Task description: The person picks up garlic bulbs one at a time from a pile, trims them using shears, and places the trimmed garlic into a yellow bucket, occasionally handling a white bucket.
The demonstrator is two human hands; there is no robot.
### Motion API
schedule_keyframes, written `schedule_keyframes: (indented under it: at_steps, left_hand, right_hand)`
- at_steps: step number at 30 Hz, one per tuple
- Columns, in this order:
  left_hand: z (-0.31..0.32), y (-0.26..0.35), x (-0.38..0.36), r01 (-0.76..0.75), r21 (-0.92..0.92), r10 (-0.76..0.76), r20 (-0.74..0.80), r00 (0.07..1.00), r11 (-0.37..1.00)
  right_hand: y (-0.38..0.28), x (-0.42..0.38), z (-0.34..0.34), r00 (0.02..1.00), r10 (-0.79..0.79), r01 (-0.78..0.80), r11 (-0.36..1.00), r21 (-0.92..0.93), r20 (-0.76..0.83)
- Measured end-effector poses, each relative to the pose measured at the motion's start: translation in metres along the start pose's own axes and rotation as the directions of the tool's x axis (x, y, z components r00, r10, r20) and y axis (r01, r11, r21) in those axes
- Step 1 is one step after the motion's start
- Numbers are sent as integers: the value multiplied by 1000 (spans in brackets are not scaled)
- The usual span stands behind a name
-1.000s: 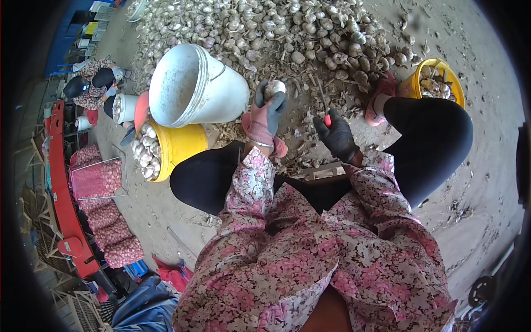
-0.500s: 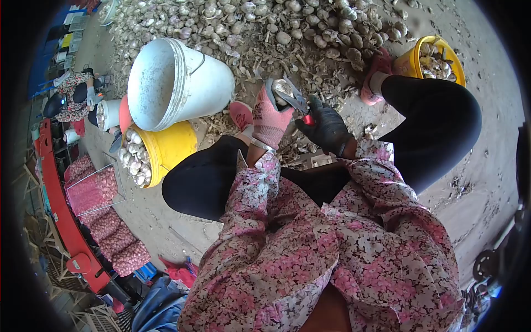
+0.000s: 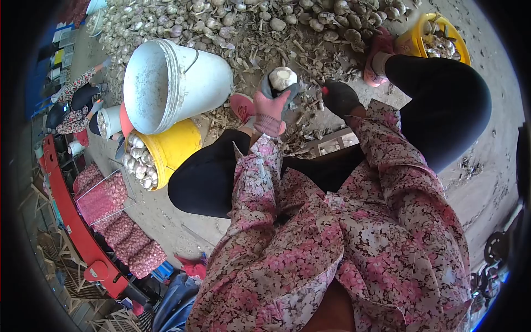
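Note:
My left hand, in a pink glove with grey fingers, is closed around a garlic bulb. The bulb is whitish, and a stem pokes up from its far side. To the right, my right hand in a dark glove is wrapped around red-handled shears. Only a bit of the red handle shows clearly; most of the tool is hidden by the glove or seen edge-on. A gap separates the shears from the bulb. Beyond both hands, a large heap of garlic covers the ground.
A white bucket lies tipped beside a yellow bucket with garlic in it. Another yellow bucket stands at the far right. Red net sacks lie at left near a red beam. A co-worker is at upper left.
The shears have moved right, away from the bulb, along with my right hand. My left hand has turned, so the bulb now sits on top of its fingers.

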State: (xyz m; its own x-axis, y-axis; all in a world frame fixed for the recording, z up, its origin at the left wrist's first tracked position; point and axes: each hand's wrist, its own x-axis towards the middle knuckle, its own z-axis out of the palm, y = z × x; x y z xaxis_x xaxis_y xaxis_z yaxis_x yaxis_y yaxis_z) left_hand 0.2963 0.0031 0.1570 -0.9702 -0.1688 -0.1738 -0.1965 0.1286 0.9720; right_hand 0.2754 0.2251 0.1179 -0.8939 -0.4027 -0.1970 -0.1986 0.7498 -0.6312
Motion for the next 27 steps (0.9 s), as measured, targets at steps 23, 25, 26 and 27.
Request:
schedule_keyframes:
  at_steps: [23, 25, 26, 27]
  left_hand:
    - [53, -55, 279, 117, 931, -240, -32, 970, 347]
    - [56, -40, 284, 173, 944, -419, -41, 907, 282]
    - [56, -37, 274, 143, 929, -288, -42, 957, 342]
    - [46, -75, 278, 188, 645, -227, -24, 974, 740]
  right_hand:
    - [-40, 35, 7, 871, 347, -472, 394, 789, 348]
    - [-33, 34, 7, 848, 385, -506, 384, 772, 365]
    - [-36, 34, 0, 828, 410, -536, 373, 758, 384]
    - [-41, 34, -6, 780, 462, -574, 255, 779, 423]
